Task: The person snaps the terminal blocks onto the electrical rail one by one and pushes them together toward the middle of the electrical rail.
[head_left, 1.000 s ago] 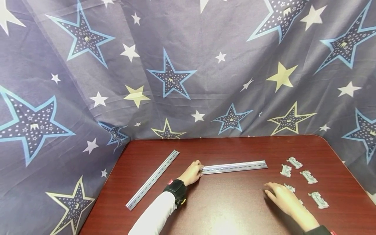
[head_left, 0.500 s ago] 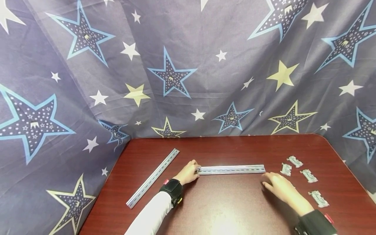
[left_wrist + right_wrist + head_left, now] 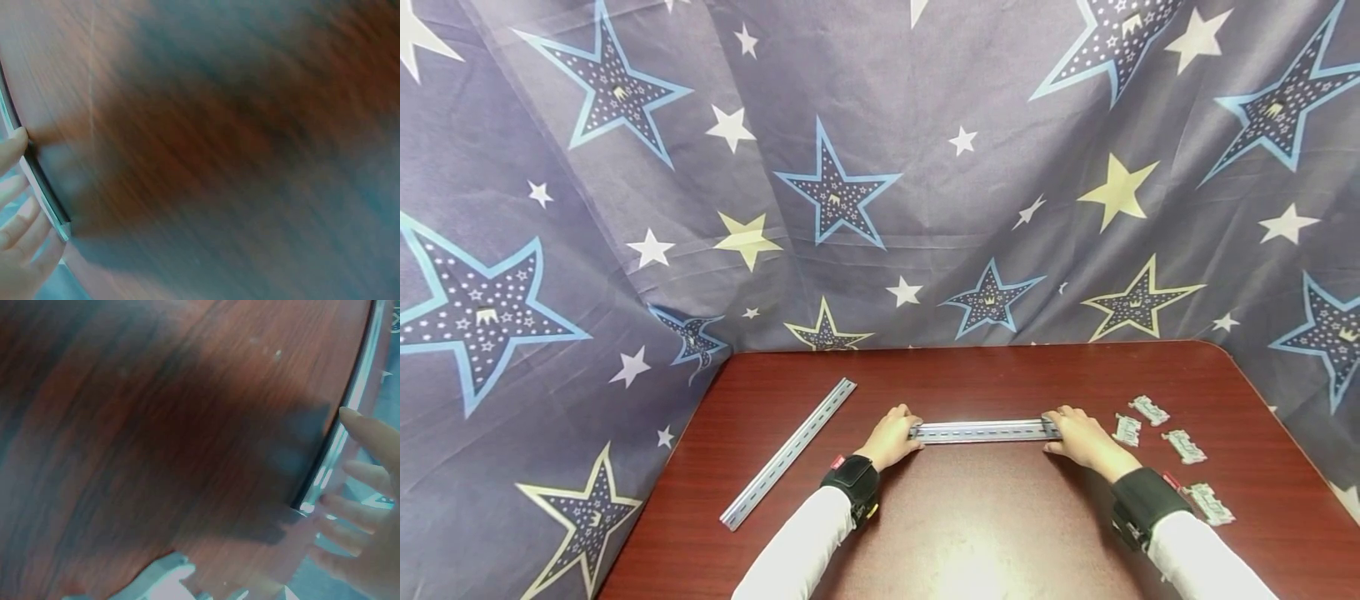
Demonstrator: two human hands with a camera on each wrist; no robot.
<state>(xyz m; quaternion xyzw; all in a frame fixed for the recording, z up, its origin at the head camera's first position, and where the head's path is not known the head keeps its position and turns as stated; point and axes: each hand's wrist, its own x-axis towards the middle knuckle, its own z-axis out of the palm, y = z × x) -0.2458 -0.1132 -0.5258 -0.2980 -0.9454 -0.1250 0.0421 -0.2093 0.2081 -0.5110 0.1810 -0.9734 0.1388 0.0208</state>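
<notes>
A slotted metal DIN rail (image 3: pixel 985 431) lies crosswise on the table, between both hands. My left hand (image 3: pixel 891 438) holds its left end, thumb along the near edge and fingers over the far side. At the opposite end, my right hand (image 3: pixel 1084 440) pinches the rail the same way. In the left wrist view the left hand (image 3: pixel 22 240) has its thumb against the rail's edge (image 3: pixel 47 194). The right wrist view shows the right hand (image 3: pixel 369 487) with its thumb touching the rail (image 3: pixel 334 447) and the fingers across from it.
A second slotted rail (image 3: pixel 788 454) lies diagonally at the left. Several grey-green plastic terminal blocks (image 3: pixel 1184 447) are scattered at the right, one beside the right wrist (image 3: pixel 1210 504). A star-patterned curtain (image 3: pixel 925 192) hangs behind the table's far edge.
My right hand has moved forward and left from near the terminal blocks to grip the rail's right end. The rail, tilted at first, now lies nearly level across the view.
</notes>
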